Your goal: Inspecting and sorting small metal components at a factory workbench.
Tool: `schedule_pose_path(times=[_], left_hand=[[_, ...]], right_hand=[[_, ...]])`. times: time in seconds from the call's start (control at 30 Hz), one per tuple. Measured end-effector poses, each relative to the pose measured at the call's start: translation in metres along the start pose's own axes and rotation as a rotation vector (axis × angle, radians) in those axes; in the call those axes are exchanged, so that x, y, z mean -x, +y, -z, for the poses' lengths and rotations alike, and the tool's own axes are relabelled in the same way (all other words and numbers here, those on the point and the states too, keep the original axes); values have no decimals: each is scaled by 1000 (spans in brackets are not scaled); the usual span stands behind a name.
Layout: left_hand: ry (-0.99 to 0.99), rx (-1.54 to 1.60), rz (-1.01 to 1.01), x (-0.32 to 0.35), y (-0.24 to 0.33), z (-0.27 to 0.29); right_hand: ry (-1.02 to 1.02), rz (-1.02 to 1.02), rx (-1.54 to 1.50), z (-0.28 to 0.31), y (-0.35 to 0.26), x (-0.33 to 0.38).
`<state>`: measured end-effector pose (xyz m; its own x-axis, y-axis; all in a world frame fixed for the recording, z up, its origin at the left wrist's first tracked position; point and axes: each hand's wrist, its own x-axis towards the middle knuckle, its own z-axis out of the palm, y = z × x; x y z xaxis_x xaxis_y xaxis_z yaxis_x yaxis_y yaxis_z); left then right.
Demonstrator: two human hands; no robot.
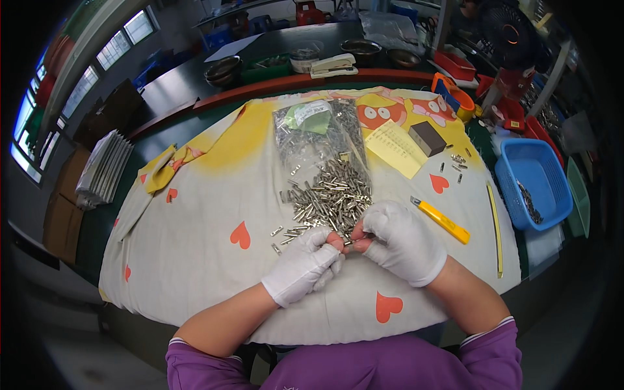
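Fingertips [336, 241] of both gloved hands pinch together on one small metal part [349, 242] | left hand [305, 263], right hand [402, 242] meet just below the metal-parts pile [328, 192], within easy reach | yellow utility knife [441, 220] lies right.

My left hand [305, 263] & right hand [398, 242] meet at the near edge of the pile of metal pins [331, 195], on the cloth [201, 227] over the bench [175, 81]. Plastic bag [318, 130] lies behind the pile. Utility knife [441, 220] just right of my right hand. Basket [533, 185] far right; paper sheet [394, 148] & small box [427, 138] behind-right.
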<state>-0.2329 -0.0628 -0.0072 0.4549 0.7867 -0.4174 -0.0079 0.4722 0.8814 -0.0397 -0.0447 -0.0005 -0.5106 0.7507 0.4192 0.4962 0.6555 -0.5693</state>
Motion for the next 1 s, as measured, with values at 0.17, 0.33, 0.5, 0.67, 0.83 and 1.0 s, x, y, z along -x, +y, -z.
schedule_pose_path(times=[0.17, 0.33, 0.5, 0.67, 0.83, 1.0], left_hand=[[-13, 54, -2, 0, -2, 1], [-13, 34, 48, 0, 0, 0], [-61, 37, 5, 0, -4, 4], [-52, 65, 11, 1, -6, 4], [-97, 87, -9, 2, -5, 6], [-92, 227, 43, -1, -7, 3]], right_hand=[[26, 39, -35, -2, 4, 1], [44, 46, -49, -5, 6, 2], [49, 49, -70, -5, 4, 2], [79, 90, -71, -4, 2, 2], [73, 93, -92, -4, 2, 1], [16, 36, -163, -5, -1, 1]])
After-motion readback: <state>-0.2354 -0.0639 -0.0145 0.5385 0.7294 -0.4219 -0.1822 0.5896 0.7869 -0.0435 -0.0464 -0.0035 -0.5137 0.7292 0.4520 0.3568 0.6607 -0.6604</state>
